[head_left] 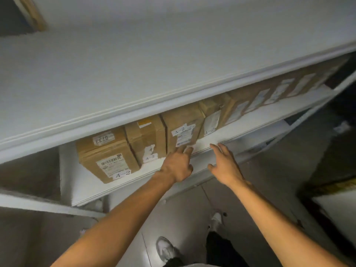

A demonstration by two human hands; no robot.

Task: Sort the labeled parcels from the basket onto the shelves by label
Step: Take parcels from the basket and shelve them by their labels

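A brown parcel marked A-2 stands on edge on the white middle shelf, third from the left in a row of cartons, its labelled face turned toward the aisle and its long axis running back into the shelf; the left hand touches its lower near corner with straight fingers, gripping nothing, while the right hand hovers just beside the shelf lip, fingers spread and empty; to the left stand a second parcel and a larger carton, both also tagged A-2, and more boxes recede to the far right, their labels too blurred to read; this parcel appears placed, perhaps needing a last nudge; the basket is out of view, so what remains to sort cannot be told; the top shelf lies bare above.
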